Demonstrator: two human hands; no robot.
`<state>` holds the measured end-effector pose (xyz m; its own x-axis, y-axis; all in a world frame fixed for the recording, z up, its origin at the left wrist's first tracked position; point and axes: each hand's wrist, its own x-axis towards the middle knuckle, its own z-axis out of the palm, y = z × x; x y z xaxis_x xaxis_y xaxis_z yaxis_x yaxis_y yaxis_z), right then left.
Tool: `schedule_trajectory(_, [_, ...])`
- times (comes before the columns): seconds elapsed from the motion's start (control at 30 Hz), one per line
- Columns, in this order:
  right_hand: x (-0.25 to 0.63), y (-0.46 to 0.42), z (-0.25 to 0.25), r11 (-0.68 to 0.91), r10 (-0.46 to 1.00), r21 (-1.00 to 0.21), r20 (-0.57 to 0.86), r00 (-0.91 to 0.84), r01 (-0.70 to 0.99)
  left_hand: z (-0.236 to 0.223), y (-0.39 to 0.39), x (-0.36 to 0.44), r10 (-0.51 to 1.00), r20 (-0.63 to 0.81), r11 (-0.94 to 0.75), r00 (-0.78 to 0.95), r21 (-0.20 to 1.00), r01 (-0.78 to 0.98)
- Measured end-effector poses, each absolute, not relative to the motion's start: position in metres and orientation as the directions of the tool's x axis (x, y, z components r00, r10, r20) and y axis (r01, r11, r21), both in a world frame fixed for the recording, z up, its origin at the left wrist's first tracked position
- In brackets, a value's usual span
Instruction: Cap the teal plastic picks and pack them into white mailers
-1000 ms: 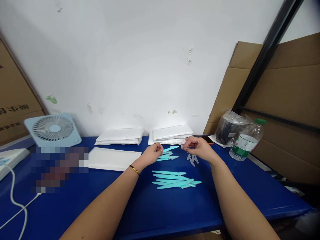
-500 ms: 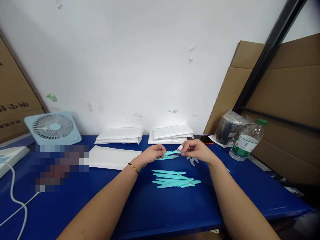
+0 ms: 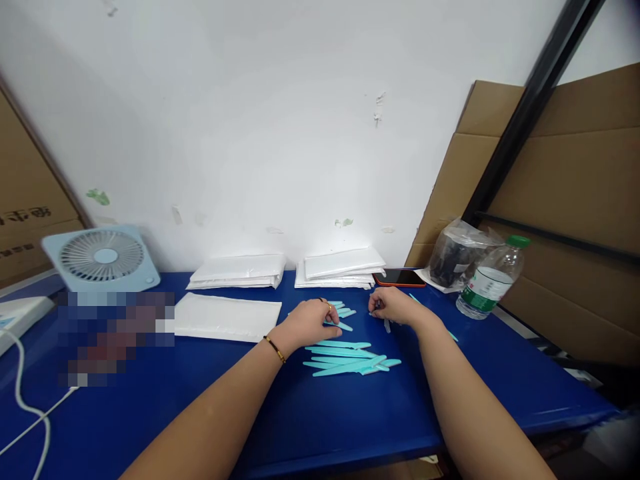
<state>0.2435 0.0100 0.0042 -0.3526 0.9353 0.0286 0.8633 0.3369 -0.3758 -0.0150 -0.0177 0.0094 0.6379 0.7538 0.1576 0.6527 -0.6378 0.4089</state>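
My left hand (image 3: pixel 313 323) is closed, with the thumb and fingers around a turquoise eyebrow razor (image 3: pixel 345 326) low over the blue table. More turquoise razors (image 3: pixel 343 310) lie just beyond its fingertips. My right hand (image 3: pixel 393 307) pinches at a small clear plastic piece, mostly hidden by the fingers. Under that hand lies another small clear piece (image 3: pixel 387 326). Nearer to me, several turquoise razors (image 3: pixel 350 363) form a loose, overlapping pile. One more razor (image 3: pixel 453 337) shows partly beside my right forearm.
White padded envelopes lie in a left stack (image 3: pixel 237 271), a right stack (image 3: pixel 343 265) and singly (image 3: pixel 225 317). A phone (image 3: pixel 400 277), a bagged dark object (image 3: pixel 447 260) and a water bottle (image 3: pixel 493 283) stand right. A blue fan (image 3: pixel 103 257) and cable (image 3: pixel 30 403) occupy the left.
The razor that was between both hands is now lower, at my left hand alone. My right hand has let go of it and moved right and down to the small clear pieces.
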Motion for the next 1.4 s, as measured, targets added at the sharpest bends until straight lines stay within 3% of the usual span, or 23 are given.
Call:
schedule_trajectory(0.13, [0.23,0.01,0.002,0.329,0.942,-0.348,0.058,-0.33,0.878,0.01,-0.027,-0.008,0.727,0.007,-0.632,0.686,0.397,0.666])
schedule_trajectory(0.27, [0.226,0.011,0.003,0.339,0.94,-0.39,0.18,-0.29,0.856,0.007,-0.027,-0.008,0.755,0.052,-0.633,0.654,0.317,0.706])
schedule_trajectory(0.4, [0.235,0.009,0.01,0.33,0.944,-0.636,0.226,-0.24,0.698,0.004,-0.022,-0.011,0.718,0.127,-0.693,0.684,0.22,0.686])
schedule_trajectory(0.5, [0.243,0.005,0.014,0.252,0.954,-0.847,0.134,-0.27,0.468,0.003,-0.019,-0.011,0.679,0.123,-0.732,0.724,0.195,0.653])
schedule_trajectory(0.6, [0.246,0.002,0.016,0.162,0.926,-0.925,0.022,-0.377,0.344,0.005,-0.017,-0.012,0.687,0.118,-0.722,0.717,0.218,0.656])
schedule_trajectory(0.77, [0.243,-0.002,0.02,0.236,0.881,-0.92,0.066,-0.468,0.314,0.009,-0.018,-0.018,0.753,0.186,-0.653,0.631,0.328,0.683])
schedule_trajectory(0.93, [0.24,-0.003,0.023,0.337,0.876,-0.889,0.175,-0.45,0.311,0.011,-0.018,-0.022,0.784,0.156,-0.608,0.601,0.392,0.691])
schedule_trajectory(1.4, [0.211,-0.01,0.024,0.408,0.843,-0.835,0.19,-0.503,0.369,0.012,-0.017,-0.02,0.786,0.156,-0.578,0.598,0.528,0.622])
